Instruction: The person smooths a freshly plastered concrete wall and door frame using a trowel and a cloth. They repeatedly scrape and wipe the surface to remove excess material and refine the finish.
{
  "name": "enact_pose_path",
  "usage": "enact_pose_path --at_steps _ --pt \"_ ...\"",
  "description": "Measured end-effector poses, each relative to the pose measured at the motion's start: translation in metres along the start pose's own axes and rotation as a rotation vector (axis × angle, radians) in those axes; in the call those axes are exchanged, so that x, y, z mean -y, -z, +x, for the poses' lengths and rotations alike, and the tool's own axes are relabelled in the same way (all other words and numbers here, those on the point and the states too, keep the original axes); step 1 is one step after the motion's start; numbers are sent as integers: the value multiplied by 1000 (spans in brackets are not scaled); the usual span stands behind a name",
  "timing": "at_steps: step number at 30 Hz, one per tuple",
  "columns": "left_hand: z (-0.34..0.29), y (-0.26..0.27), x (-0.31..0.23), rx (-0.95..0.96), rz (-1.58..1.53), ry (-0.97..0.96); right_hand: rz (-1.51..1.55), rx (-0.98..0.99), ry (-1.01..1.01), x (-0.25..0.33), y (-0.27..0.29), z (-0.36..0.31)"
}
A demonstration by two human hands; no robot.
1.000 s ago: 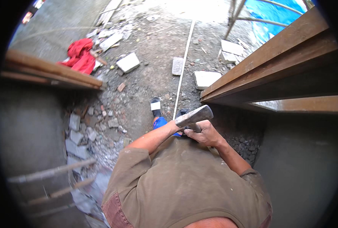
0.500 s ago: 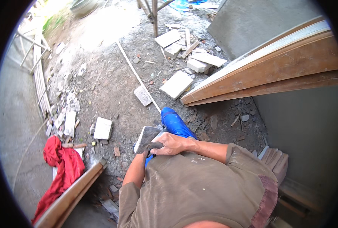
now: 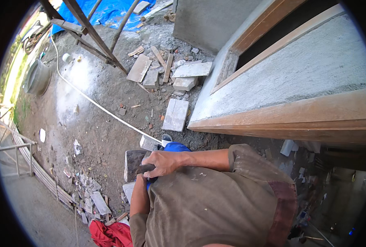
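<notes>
Right hand closes round the flat-bladed tool, tucked near the brown shirt, presumably for steadiness; left hand's hidden, grip impossible to tell.

- The shirt is coloured olive brown and flecked with pale spots; its sleeve is crossed by a maroon panel.
- Bright blue is shown by the trousers.
- The dark slipper is banded with white.
- The blade of the flat-bladed hand tool is mottled dark grey and edged paler; its handle is seen as near-black.
- The crumpled cloth is dyed vivid red.
- Bright blue is repeated in the tarpaulin.
- The wooden frame is toned orange-brown.
- The rough wall is mottled in pale bluish grey.
- The slab is tinted light grey.
- The grey-brown ground is marked by a whitish patch.
</notes>
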State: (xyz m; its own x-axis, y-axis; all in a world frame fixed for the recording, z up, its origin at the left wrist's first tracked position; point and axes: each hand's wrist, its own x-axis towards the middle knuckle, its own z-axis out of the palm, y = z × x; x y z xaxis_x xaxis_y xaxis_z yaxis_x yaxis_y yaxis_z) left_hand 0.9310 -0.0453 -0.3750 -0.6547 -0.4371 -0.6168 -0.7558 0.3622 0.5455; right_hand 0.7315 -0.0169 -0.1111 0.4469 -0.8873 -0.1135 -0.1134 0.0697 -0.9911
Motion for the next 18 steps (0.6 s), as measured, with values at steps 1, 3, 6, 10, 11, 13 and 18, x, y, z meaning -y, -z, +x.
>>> enact_pose_path --at_steps 1,3,6,10,11,13,18 --pt "17 13 -8 35 33 -47 0 -75 -18 2 10 -2" --pt "50 39 -20 53 49 -93 -18 -153 -31 9 32 0" --pt "107 79 -41 91 106 -188 -14 -349 -90 9 60 -1" --pt "190 124 -63 161 196 -312 -81 -671 -119 -5 96 7" --pt "207 134 -64 170 213 -331 -93 -771 -76 -13 103 14" --pt "248 155 -57 194 268 -367 -57 -895 -106 -24 123 27" --pt "355 230 -30 170 386 -505 -85 -1130 -196 -41 190 78"
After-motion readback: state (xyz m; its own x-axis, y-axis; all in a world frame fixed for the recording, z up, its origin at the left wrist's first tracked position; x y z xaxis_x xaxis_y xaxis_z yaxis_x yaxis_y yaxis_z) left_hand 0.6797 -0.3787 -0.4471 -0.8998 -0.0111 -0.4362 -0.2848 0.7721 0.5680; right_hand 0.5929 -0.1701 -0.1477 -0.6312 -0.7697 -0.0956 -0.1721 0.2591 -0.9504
